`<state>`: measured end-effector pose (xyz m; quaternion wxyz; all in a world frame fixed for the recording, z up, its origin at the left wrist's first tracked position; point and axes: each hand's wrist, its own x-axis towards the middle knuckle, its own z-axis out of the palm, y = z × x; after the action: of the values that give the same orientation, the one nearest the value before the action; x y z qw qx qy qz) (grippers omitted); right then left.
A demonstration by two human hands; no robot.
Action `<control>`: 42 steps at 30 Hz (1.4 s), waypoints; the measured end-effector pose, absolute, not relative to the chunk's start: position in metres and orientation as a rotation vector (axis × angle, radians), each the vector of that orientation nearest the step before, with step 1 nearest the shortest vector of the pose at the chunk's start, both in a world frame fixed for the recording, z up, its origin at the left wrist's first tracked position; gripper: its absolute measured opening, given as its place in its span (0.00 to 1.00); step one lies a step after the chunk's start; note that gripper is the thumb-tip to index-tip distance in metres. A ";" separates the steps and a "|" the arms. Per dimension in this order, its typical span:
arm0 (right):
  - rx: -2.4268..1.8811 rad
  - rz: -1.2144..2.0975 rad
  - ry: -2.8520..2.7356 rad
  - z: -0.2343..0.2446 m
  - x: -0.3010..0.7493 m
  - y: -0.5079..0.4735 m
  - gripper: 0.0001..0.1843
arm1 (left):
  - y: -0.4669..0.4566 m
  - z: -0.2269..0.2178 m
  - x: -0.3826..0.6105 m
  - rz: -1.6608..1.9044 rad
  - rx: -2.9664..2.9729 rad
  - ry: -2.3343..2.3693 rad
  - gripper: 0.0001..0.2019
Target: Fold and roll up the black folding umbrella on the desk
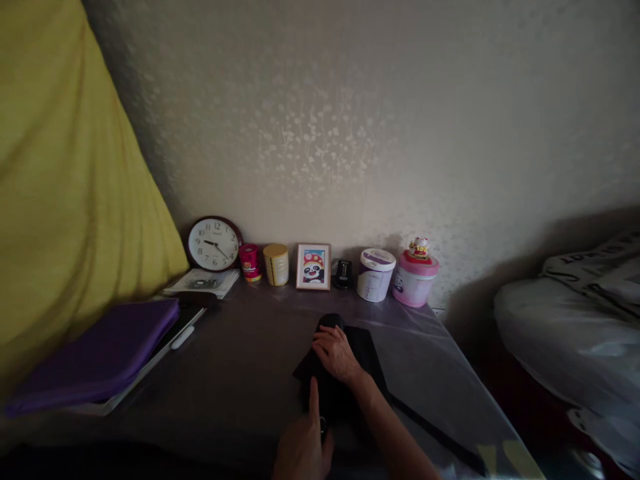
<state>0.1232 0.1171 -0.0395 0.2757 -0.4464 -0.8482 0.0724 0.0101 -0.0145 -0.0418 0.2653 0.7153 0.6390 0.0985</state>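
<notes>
And right up close, at the bottom centre, here's the left hand (301, 443), index finger stretched straight out, thumb apart from it, a small dark ringed piece (323, 425) showing between them; whether they pinch it, I can't tell. Just above is the right hand (337, 353), reaching in from the lower right, fingers close together and bent over the rounded top of a black fabric bundle (367, 347); whether they grip or only press, there's no telling. That bundle lies on the counter (240, 373), just right of centre in the lower half, with a dark strip (440, 437) running off towards the lower right. Over to the lower left, a purple case (100, 353) sits beside a white pen-like object (183, 337). And along the back, across the middle, what a line-up: round clock (215, 244), red can (250, 263), yellow-lidded container (277, 267), panda picture (313, 268), small black object (343, 274), white-and-purple tub (376, 277), then a pink-lidded tub (414, 287) with a figurine (419, 249) on top!
</notes>
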 end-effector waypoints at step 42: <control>-1.629 0.483 -1.280 -0.053 0.164 0.023 0.31 | -0.017 -0.037 0.008 0.240 1.904 1.759 0.34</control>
<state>0.1639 0.0235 -0.0528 0.4857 -0.6693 -0.5261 0.1983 0.0083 -0.0172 -0.0366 0.2657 0.7051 0.6515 0.0888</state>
